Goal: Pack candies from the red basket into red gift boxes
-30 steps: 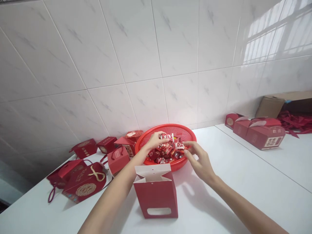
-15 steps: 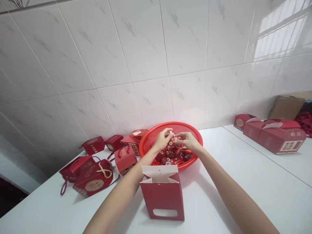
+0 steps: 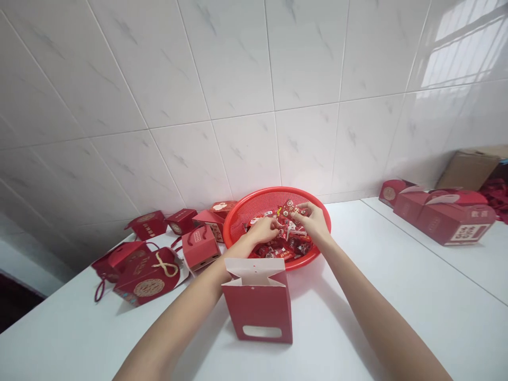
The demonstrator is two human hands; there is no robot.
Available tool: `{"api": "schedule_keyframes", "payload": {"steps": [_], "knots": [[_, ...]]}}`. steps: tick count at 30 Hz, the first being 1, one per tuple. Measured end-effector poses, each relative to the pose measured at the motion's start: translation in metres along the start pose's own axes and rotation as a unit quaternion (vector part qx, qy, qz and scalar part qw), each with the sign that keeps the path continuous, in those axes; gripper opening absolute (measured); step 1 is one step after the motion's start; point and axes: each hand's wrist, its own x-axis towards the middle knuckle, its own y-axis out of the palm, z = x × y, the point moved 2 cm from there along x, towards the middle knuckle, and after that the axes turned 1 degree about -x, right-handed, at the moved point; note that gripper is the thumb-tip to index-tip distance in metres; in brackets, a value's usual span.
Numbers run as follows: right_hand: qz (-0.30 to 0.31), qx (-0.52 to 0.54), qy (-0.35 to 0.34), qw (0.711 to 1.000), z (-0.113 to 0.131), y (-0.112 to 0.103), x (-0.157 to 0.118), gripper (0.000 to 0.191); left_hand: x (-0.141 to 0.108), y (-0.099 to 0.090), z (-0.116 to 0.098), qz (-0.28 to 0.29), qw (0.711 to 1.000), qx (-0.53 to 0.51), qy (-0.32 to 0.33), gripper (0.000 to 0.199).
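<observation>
A red plastic basket with perforated walls holds several red-wrapped candies. My right hand is over the basket's right side, thumb and fingers closed on a red candy packet with pale print. Among the wrappers, left of the middle, my left hand has its fingers curled together; what they pinch, if anything, is too small to make out. Between my forearms a red paper gift box stands upright in front of the basket, its top open and a clear oval window low on its front.
Several closed red gift boxes, some with cord handles, crowd the white table on the left. More red boxes stand at the right, beside a cardboard carton. A tiled wall rises directly behind the basket.
My hands have moved apart: the right holds the packet higher and toward the basket's far right side, while the left has come away from it, lower over the candies. The view has shifted slightly.
</observation>
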Motion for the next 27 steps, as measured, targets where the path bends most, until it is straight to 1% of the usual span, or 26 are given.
{"api": "schedule_keyframes", "payload": {"steps": [3, 6, 9, 11, 14, 16, 19, 23, 27], "knots": [[-0.022, -0.024, -0.011, 0.999, -0.002, 0.0, -0.006, 0.024, -0.01, 0.004, -0.009, 0.005, 0.998, 0.06, 0.007, 0.007], [-0.036, -0.046, -0.036, 0.998, -0.003, 0.001, -0.016, 0.02, -0.025, 0.008, -0.021, -0.01, 0.995, 0.098, 0.012, 0.031], [-0.047, -0.066, -0.062, 0.995, -0.006, 0.001, -0.028, 0.019, -0.038, 0.017, -0.03, -0.031, 0.988, 0.148, 0.044, 0.055], [-0.052, -0.078, -0.074, 0.993, -0.009, 0.001, -0.036, 0.02, -0.044, 0.023, -0.031, -0.056, 0.978, 0.185, 0.076, 0.062], [-0.049, -0.096, -0.088, 0.99, -0.015, 0.002, -0.047, 0.021, -0.051, 0.032, -0.028, -0.096, 0.965, 0.214, 0.115, 0.069], [-0.039, -0.104, -0.103, 0.988, -0.019, 0.004, -0.051, 0.022, -0.052, 0.036, -0.025, -0.118, 0.957, 0.227, 0.138, 0.072], [-0.031, -0.115, -0.122, 0.985, -0.023, 0.006, -0.052, 0.026, -0.049, 0.038, -0.021, -0.138, 0.948, 0.239, 0.158, 0.068], [-0.041, -0.136, -0.13, 0.981, -0.027, 0.008, -0.044, 0.032, -0.039, 0.036, -0.017, -0.14, 0.948, 0.222, 0.179, 0.066], [-0.04, -0.162, -0.14, 0.976, -0.034, 0.013, -0.037, 0.033, -0.028, 0.035, -0.006, -0.182, 0.937, 0.206, 0.214, 0.062]]}}
